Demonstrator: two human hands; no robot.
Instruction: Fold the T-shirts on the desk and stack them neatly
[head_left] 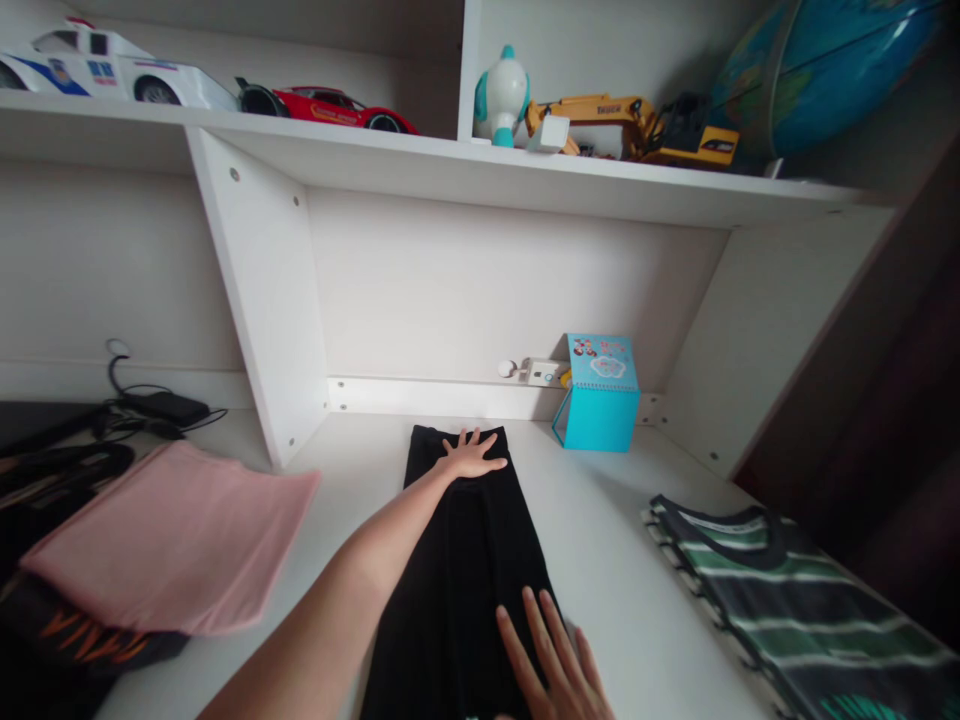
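A long piece of black clothing, which looks like trousers (469, 560), lies flat on the white desk with its far end near the back board. My left hand (469, 458) rests on that far end, fingers spread and palm down. Closer to me, my right hand (555, 660) lies over the right edge of the black cloth with its fingers stretched out. Neither hand grips anything. The near end of the cloth runs out of view at the bottom.
Folded striped T-shirts (810, 590) lie at the right. A pink garment (180, 540) rests over dark clothes at the left, near a black power adapter (169, 405). A blue desk calendar (600, 415) stands by a power strip (544, 372). Above, a shelf (420, 150) holds toys and a globe.
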